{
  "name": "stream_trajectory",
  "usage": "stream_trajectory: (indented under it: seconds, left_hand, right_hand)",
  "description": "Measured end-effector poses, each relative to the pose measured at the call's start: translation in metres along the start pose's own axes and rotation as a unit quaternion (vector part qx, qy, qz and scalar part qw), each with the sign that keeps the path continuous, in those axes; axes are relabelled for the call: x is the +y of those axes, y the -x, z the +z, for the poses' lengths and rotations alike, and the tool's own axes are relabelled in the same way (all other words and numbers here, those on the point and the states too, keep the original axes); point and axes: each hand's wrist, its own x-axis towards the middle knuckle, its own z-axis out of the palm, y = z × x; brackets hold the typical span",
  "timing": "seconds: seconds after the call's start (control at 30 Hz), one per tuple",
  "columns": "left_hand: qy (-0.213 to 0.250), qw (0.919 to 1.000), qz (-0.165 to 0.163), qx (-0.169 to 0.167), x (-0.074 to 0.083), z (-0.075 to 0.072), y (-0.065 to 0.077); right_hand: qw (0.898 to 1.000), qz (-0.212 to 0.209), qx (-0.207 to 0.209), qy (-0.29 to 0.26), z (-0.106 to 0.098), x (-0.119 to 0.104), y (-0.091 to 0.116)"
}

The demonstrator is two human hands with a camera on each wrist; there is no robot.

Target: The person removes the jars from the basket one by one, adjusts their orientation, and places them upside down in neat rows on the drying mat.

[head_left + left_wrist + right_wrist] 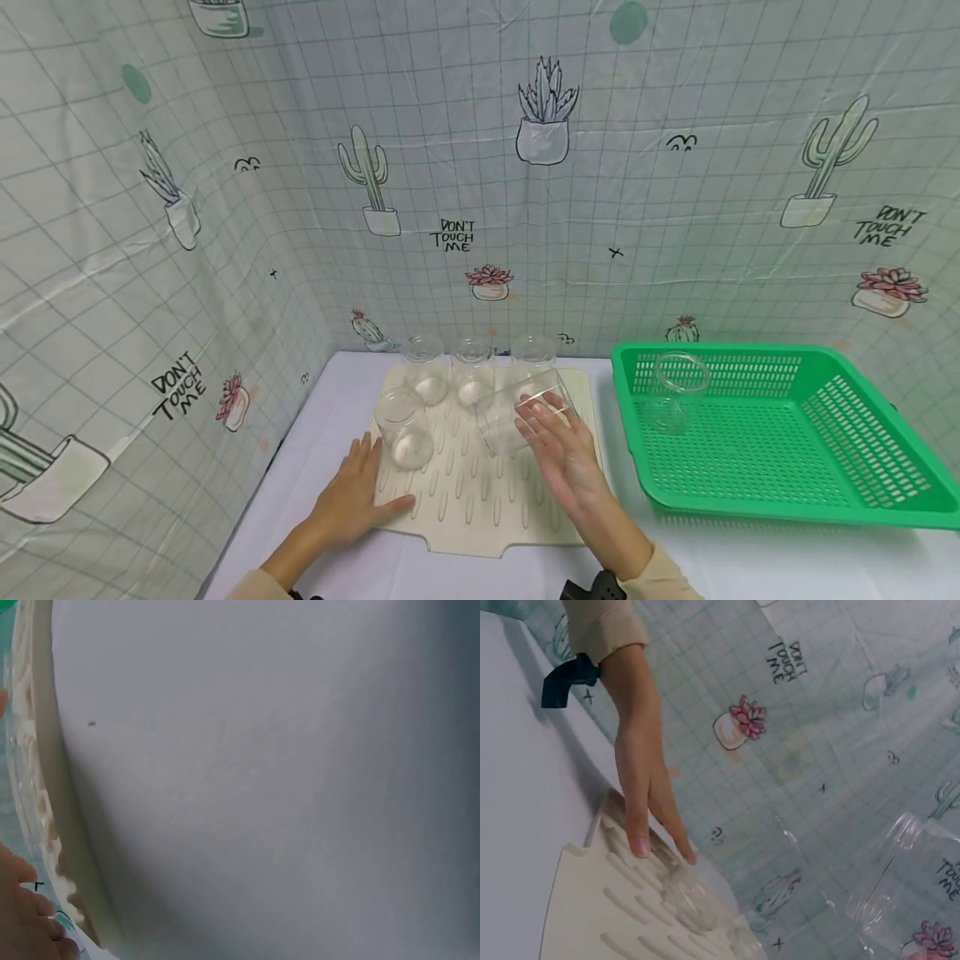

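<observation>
My right hand [562,450] holds a clear jar [498,421] tilted on its side above a beige ridged draining board [480,500]. The threaded end of this jar [889,874] shows at the right of the right wrist view. Several similar clear jars stand on the board: one jar [405,433] near its left edge, and a back row with a left jar [424,371], a middle jar [472,375] and a right jar [531,354]. My left hand [348,492] rests at the board's left edge, fingers extended and thumb over the surface. In the left wrist view, fingers [30,919] appear at lower left.
A green plastic basket [637,467] stands right of the board, with one clear jar [681,373] in its back left corner. White cloth [450,579] covers the table. Behind and at the left hangs a grid-patterned curtain [450,108] printed with cacti.
</observation>
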Motion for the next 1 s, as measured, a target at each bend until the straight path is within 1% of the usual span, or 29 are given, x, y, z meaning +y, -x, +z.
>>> stream_trajectory:
  seconds: [0.1, 0.2, 0.37, 0.5, 0.63, 0.7, 0.77, 0.83, 0.9, 0.97, 1.0]
  left_hand:
    - [0.009, 0.9996, -0.005, -0.027, 0.0, 0.002, 0.002]
    - [0.007, 0.999, -0.008, -0.044, 0.001, 0.003, 0.004]
    - [0.002, 0.9989, -0.001, -0.046, 0.0, 0.005, 0.004]
    - [-0.003, 0.9985, 0.002, -0.054, -0.001, 0.006, 0.003]
    - [-0.006, 0.9981, 0.005, -0.06, -0.001, 0.007, 0.003]
    - [-0.005, 0.9981, 0.008, -0.061, -0.001, 0.008, 0.003]
    - [-0.007, 0.9979, 0.009, -0.063, -0.001, 0.008, 0.003]
    - [-0.01, 0.9978, 0.009, -0.065, -0.002, 0.008, 0.003]
    - [-0.012, 0.9977, 0.008, -0.067, -0.002, 0.007, 0.003]
    - [-0.012, 0.9977, 0.008, -0.067, -0.002, 0.007, 0.003]
    - [-0.012, 0.9976, 0.008, -0.067, -0.002, 0.007, 0.003]
  right_hand:
    - [1.0, 0.003, 0.011, 0.009, 0.0, 0.002, -0.002]
    - [1.0, 0.002, 0.014, 0.018, 0.0, 0.003, -0.004]
    - [0.999, -0.008, 0.025, 0.043, 0.001, 0.004, -0.009]
    - [0.996, -0.015, 0.05, 0.066, 0.002, 0.006, -0.014]
    - [0.992, -0.026, 0.065, 0.106, 0.004, 0.011, -0.021]
    - [0.987, -0.029, 0.068, 0.143, 0.004, 0.013, -0.024]
    - [0.978, -0.034, 0.065, 0.194, 0.004, 0.017, -0.026]
    - [0.966, -0.041, 0.057, 0.248, 0.005, 0.021, -0.029]
    - [0.953, -0.057, 0.044, 0.294, 0.007, 0.026, -0.032]
    - [0.942, -0.075, 0.03, 0.327, 0.009, 0.031, -0.035]
    - [0.938, -0.082, 0.024, 0.335, 0.01, 0.033, -0.036]
